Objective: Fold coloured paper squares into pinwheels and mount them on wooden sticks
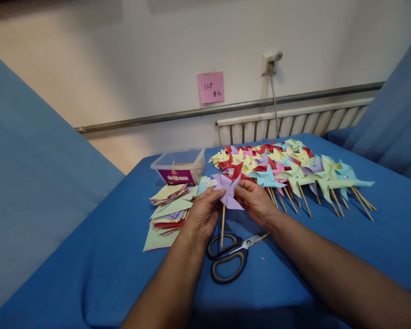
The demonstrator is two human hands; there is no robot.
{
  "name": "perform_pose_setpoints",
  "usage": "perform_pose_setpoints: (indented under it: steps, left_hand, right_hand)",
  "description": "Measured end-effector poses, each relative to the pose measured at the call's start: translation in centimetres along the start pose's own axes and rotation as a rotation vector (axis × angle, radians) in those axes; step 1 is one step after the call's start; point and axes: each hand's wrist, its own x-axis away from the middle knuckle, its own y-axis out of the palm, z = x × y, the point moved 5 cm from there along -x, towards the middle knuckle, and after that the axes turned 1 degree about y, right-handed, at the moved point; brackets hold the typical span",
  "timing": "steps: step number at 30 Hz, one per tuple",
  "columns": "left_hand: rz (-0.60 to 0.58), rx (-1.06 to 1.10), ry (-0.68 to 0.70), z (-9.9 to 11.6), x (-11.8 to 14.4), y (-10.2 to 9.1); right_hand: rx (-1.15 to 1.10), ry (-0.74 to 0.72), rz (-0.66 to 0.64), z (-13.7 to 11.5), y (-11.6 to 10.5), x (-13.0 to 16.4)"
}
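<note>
A purple paper pinwheel [230, 194] on a thin wooden stick [223, 224] is held up between both hands. My left hand [207, 210] is closed on its left side, thumb lying over the paper near the top of the stick. On the other side my right hand [255, 201] pinches the right blades, its fingertips partly behind the paper. Just below the hands lie scissors [241, 246] with dark handles, partly opened. Left of my left hand is a pile of coloured paper sheets [171, 212].
Many finished pinwheels [294, 173] in several colours lie in rows at the back right. A clear plastic box [180, 169] with sticks stands behind the paper pile. Blue cloth [123, 256] covers the table; a radiator [294, 121] and a pink note [210, 87] are at the wall.
</note>
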Motion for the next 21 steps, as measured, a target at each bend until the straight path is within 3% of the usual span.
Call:
perform_pose_setpoints:
  steps: [11,21]
  left_hand:
    - [-0.033,0.007,-0.020,0.10,0.45,0.56]
    - [-0.041,0.035,-0.064,-0.23,0.22,0.44]
  right_hand:
    - [-0.018,0.039,0.016,0.21,0.06,0.22]
    - [-0.169,0.077,-0.062,0.61,-0.18,-0.09]
